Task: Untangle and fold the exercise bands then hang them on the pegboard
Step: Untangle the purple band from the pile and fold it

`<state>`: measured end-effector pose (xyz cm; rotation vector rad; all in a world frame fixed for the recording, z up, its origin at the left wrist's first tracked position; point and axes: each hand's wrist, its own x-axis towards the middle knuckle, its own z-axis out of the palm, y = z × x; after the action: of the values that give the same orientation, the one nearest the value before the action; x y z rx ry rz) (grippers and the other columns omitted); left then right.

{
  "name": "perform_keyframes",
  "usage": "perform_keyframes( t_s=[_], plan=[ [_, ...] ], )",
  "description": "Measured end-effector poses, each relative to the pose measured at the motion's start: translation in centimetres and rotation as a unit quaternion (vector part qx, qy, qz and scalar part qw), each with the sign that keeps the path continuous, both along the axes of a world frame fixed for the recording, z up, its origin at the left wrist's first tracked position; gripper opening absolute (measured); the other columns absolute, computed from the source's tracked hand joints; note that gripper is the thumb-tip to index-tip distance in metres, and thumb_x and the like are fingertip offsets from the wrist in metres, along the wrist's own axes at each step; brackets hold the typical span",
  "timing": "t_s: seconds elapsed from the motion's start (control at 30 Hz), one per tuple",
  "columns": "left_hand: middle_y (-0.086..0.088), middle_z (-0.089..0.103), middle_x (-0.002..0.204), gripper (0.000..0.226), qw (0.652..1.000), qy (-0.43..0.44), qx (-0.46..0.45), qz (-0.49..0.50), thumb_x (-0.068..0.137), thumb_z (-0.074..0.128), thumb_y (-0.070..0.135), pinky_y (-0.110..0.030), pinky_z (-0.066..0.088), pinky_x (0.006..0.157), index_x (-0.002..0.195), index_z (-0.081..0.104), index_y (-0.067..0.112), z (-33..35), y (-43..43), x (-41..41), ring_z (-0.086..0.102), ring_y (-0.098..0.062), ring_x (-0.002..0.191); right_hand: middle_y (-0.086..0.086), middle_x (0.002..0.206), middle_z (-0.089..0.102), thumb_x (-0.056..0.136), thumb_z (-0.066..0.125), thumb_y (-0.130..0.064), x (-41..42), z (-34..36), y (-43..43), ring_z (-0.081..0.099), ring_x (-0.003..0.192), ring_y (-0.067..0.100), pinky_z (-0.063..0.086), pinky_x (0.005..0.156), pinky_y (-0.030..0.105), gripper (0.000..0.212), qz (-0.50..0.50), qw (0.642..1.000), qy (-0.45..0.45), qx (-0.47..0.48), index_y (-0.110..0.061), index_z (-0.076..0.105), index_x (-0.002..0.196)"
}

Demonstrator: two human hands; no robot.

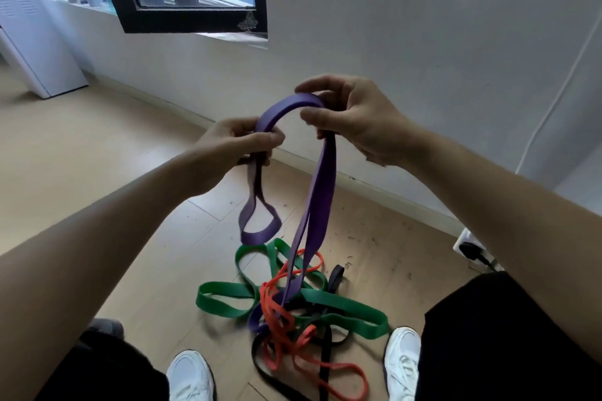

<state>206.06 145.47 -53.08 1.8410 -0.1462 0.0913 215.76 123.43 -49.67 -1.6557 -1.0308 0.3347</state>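
Both hands are gripping the purple band [321,192] in the air — left hand [233,142] pinching one side, right hand [351,117] the arch. Its lower end is trailing into the tangle of green band [345,304], orange band [277,312] and black band [325,358] on the floor [97,146] — between two white shoes [192,374].

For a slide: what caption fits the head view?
Left hand and right hand hold a purple band rising from the green band, orange band and black band tangled on the floor.
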Motion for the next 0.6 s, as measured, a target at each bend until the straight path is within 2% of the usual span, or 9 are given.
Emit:
perform_keyframes(
  t_s=[0.07,0.13,0.27,0.37,0.5,0.6],
  plan=[
    [-0.001,0.059,0.078,0.035,0.999,-0.005,-0.031,-0.008,0.082,0.073,0.040,-0.024,0.052,0.074,0.099,0.068,0.009,0.5,-0.8,0.1,0.058,-0.016,0.075,0.012,0.106,0.069,0.092,0.069,-0.007,-0.1,-0.6,0.3,0.070,0.090,0.019,0.058,0.081,0.029,0.042,0.014,0.998,-0.022,-0.064,-0.003,0.053,0.131],
    [0.003,0.057,0.073,0.023,1.000,-0.011,-0.019,0.014,0.086,0.074,0.036,-0.026,0.048,0.071,0.092,0.070,0.014,0.6,-1.6,0.2,0.054,-0.013,0.070,0.015,0.103,0.070,0.089,0.072,-0.006,0.1,-1.3,0.3,0.071,0.092,0.023,0.059,0.081,0.030,0.049,0.029,0.993,-0.031,-0.111,-0.004,0.051,0.133],
    [0.005,0.059,0.076,0.030,0.997,-0.016,0.062,0.039,0.076,0.076,0.040,-0.022,0.047,0.066,0.093,0.069,0.016,0.5,-2.3,0.0,0.054,-0.004,0.067,0.014,0.099,0.073,0.083,0.079,-0.005,0.3,-2.7,0.4,0.072,0.090,0.025,0.059,0.081,0.032,0.055,0.048,0.991,0.001,-0.122,-0.006,0.052,0.131],
    [0.007,0.060,0.076,0.029,0.997,-0.034,0.043,0.050,0.073,0.078,0.038,-0.021,0.047,0.066,0.091,0.070,0.017,0.9,-2.4,-0.2,0.055,-0.004,0.067,0.001,0.096,0.069,0.083,0.080,-0.006,0.4,-4.9,0.6,0.069,0.091,0.016,0.058,0.088,0.034,0.042,0.052,0.988,0.050,-0.136,-0.007,0.060,0.120],
    [0.009,0.057,0.071,0.027,0.995,-0.047,-0.038,0.074,0.078,0.077,0.033,-0.022,0.046,0.068,0.094,0.070,0.012,1.6,-1.9,-0.4,0.050,-0.004,0.062,0.012,0.102,0.068,0.087,0.076,-0.007,0.7,-8.6,0.7,0.069,0.099,0.027,0.057,0.094,0.035,0.025,0.064,0.973,0.065,-0.214,0.002,0.067,0.108],
    [0.012,0.052,0.062,0.022,0.992,-0.059,-0.060,0.093,0.082,0.079,0.034,-0.025,0.044,0.071,0.091,0.071,0.016,1.7,-0.3,-0.8,0.046,-0.004,0.058,0.009,0.098,0.068,0.088,0.076,-0.009,1.0,-9.5,1.0,0.068,0.093,0.021,0.057,0.092,0.031,0.023,0.062,0.969,0.063,-0.229,0.004,0.067,0.105]
  ],
)
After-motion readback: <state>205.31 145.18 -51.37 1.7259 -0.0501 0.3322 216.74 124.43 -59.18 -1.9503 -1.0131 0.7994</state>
